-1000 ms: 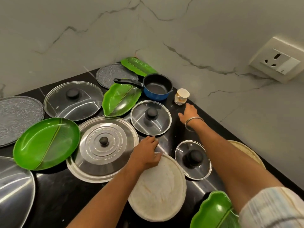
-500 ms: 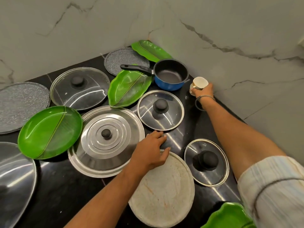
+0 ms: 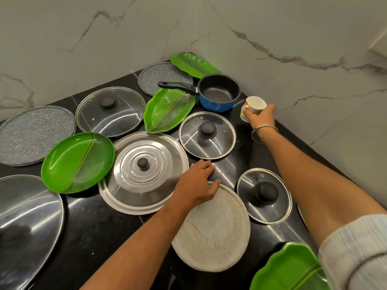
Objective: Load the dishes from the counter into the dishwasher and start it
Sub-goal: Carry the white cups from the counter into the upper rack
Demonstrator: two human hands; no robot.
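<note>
Many dishes crowd the black bench (image 3: 92, 231) in the single head view, and none has reached the dishwasher, which is out of sight, so the loading looks barely begun. Risk comes first from that crowding: the cup (image 3: 252, 107) sits tilted at the far right against the marble wall, just beside the blue saucepan (image 3: 217, 94), and a hurried lift could knock it on the pan's rim or the wall; a loose grip on its smooth side might let it slip onto the glass lid (image 3: 207, 136) lying near below. The right hand (image 3: 260, 118) is curled round the cup, fingers wrapped about its body, holding it seemingly just off the bench. The left hand (image 3: 199, 183) lies near the middle, fingers loosely bent and holding nothing, fingertips on the bench and thumb resting on the far rim of the pale round plate (image 3: 213, 233), close to the steel lid (image 3: 144, 172). Leaning on that rim could tip or skid the plate into the small glass lid (image 3: 265, 195) at its right.
</note>
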